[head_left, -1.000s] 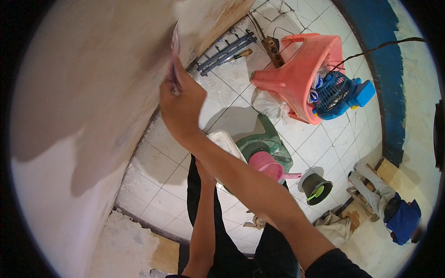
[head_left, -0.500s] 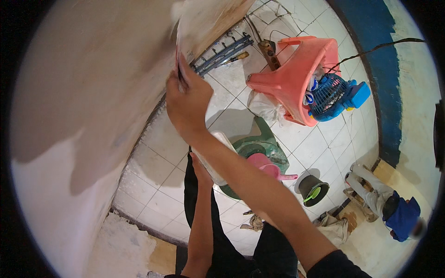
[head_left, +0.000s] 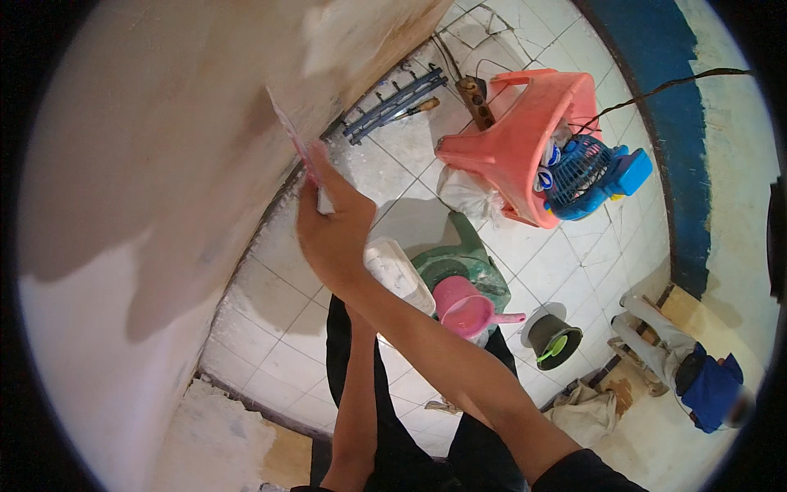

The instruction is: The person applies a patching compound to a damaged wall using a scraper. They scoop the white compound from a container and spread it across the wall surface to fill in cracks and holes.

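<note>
My right hand (head_left: 334,217) is closed round a thin, flat scraper (head_left: 287,127), pale with a reddish tint and blurred. Its blade stands out toward the plastered wall (head_left: 147,139) on the left; whether it touches cannot be told. Below, my left hand (head_left: 358,318) is mostly hidden behind my right wrist. It appears to hold the near end of a white rectangular tray (head_left: 398,275) with whitish material inside. Under and beyond the tray is a green plastic stool (head_left: 471,250), with a pink dipper (head_left: 461,307) on it.
A salmon plastic stool (head_left: 500,152) lies tipped over, with a blue fan (head_left: 586,176) at it. A power strip (head_left: 475,102), a hook rack (head_left: 393,105) and a brush (head_left: 422,107) lie by the wall. Right stands a dark bucket (head_left: 553,336); farther, a person (head_left: 709,389) in blue.
My right hand has come down a little along the wall, and the scraper now leans left. The white tray has turned, showing its inside, and more of the pink dipper shows.
</note>
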The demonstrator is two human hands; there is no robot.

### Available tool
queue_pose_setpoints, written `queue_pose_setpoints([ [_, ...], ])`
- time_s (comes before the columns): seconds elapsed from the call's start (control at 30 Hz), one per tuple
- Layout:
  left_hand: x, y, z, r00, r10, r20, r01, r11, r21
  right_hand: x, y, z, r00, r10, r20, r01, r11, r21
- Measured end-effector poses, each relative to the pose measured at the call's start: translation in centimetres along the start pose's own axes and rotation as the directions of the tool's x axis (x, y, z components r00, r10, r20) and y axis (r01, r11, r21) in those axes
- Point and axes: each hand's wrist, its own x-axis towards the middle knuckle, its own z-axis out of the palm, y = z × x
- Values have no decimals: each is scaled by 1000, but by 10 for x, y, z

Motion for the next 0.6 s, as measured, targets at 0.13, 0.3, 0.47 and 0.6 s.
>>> queue_pose_setpoints([
  [0.13,-1,-3,-24,999,3,-34,-1,998,58,39,34,-37,975,221,20,-219,973,-68],
  [0.3,4,-10,-19,999,20,-25,-18,997,71,150,119,-33,982,77,-175,-89,994,-61],
  [0.47,-4,-3,-12,1000,10,-19,-8,994,106,84,122,34,993,47,-107,-61,988,-138],
  [0.6,-7,2,-19,996,4,-86,4,996,92,34,110,30,974,201,-101,-176,960,218],
])
